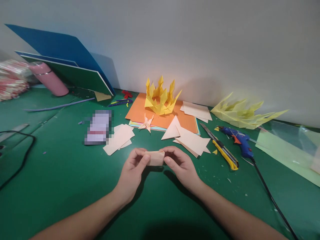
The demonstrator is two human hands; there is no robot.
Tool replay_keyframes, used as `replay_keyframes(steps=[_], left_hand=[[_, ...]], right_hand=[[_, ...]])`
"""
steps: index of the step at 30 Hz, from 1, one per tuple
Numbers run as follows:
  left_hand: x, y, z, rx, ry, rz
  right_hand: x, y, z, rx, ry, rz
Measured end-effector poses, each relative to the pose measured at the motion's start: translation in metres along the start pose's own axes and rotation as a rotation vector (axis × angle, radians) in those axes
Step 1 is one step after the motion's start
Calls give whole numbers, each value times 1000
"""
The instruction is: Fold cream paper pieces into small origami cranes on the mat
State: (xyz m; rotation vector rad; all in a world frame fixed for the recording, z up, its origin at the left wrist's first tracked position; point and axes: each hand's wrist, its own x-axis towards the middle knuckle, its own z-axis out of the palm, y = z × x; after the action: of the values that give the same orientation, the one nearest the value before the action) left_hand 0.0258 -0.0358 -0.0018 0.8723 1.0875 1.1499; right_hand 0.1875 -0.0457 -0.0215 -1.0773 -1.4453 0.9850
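Pale pink paper [155, 159], folded into a small flat rectangle, is held just above the green table [87, 206]; take it as the centre of a clock, with twelve pointing away from the person. The left hand [131, 173], at nine, pinches one end, thumb on the near face and fingers curled behind. The right hand [185, 170], at three, grips the other end, its fingers drawn in narrow and its thumb against the edge. At twelve a yellow crown [161, 107] of folded paper stands on an orange sheet [133, 112], and between eleven and twelve lies a small pink figure [147, 123]. A folded triangle [170, 130] sits at one; loose pink slips [191, 140] lie at two, with another batch of slips [118, 139] at ten. Near three is a yellow cutter [222, 149], and just beside it a blue glue gun [238, 140]. Farther out, at two, rests a pale yellow crown [245, 115].
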Motion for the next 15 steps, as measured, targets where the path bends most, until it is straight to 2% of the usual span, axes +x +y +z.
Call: replay_keyframes(steps=[5,15], left_hand=[[-1,1,-1,136,-65,61],[-1,1,-2,172,-103,110]], right_hand=[[1,-3,1,-59,81,-7],[1,-4,3,-86,117,-56]])
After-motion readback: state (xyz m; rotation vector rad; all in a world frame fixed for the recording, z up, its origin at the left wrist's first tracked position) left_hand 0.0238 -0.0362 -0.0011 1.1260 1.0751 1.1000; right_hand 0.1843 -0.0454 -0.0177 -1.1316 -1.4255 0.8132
